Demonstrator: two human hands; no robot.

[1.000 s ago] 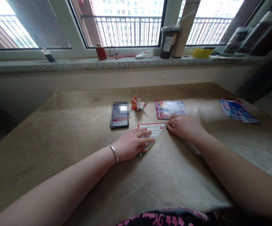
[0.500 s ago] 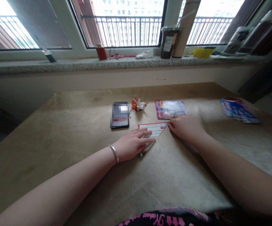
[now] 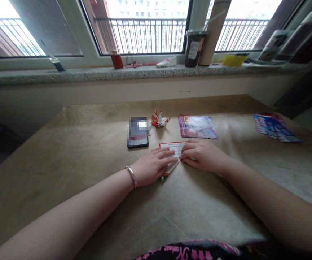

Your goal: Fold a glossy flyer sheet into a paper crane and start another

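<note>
A white sheet of paper with print and red borders [image 3: 176, 147], folded into a triangle, lies on the table. My left hand [image 3: 152, 166], with a silver bangle at the wrist, rests flat on it, fingers stretched out. At the slanting folded edge, the curled fingers of my right hand [image 3: 201, 154] press together on the paper and cover its right corner. A small green bit [image 3: 163, 178] shows at the paper's lower tip. Behind the paper stands a red and white folded paper crane [image 3: 159, 120].
A dark phone-like device [image 3: 137, 133], its screen blurred out, lies left of the crane. To the right is a stack of pink printed sheets [image 3: 197, 126]; blue and pink sheets [image 3: 276, 126] lie farther right. A granite windowsill [image 3: 150, 73] holds jars and small items.
My right hand has slid down and left along the slanting edge, from the paper's right corner toward my left fingertips. The left hand has stayed in place.
</note>
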